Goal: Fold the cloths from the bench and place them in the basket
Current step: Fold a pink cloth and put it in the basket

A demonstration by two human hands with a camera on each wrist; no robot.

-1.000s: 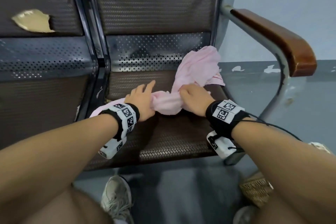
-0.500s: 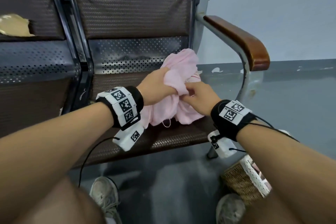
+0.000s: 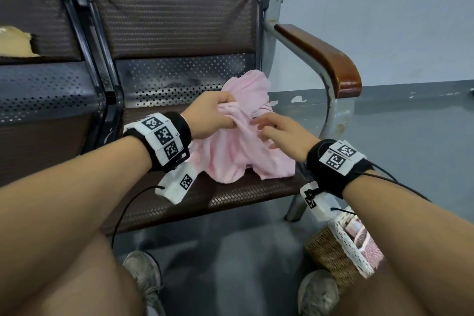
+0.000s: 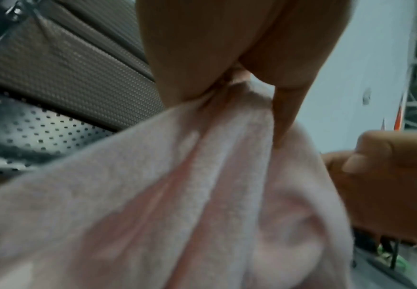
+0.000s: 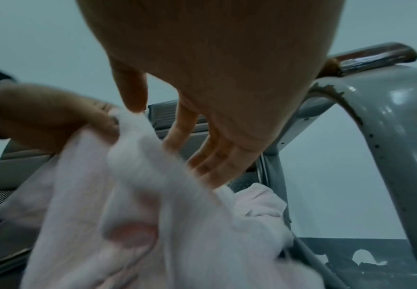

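Head view: your left hand (image 3: 210,117) grips a bunched ridge of the pink cloth (image 3: 238,156) at mid-frame; your right hand (image 3: 282,133), fingers straight and released, reaches for it.
Cloth location: lifted at the grip, its lower folds draped on the brown bench seat (image 3: 230,195) left of the wooden armrest (image 3: 320,54).
Long axis: hangs from the grip at centre frame down toward lower right; crumpled, so no clear edge to follow.
Risk: pinch mid-fabric instead of a corner and the fold will likely come out skewed.
Risk: a second pink bundle (image 3: 248,90) lies behind, touching; lifting may drag it along.
Basket: the wicker basket (image 3: 331,251) sits on the floor, lower right, with pink fabric inside.
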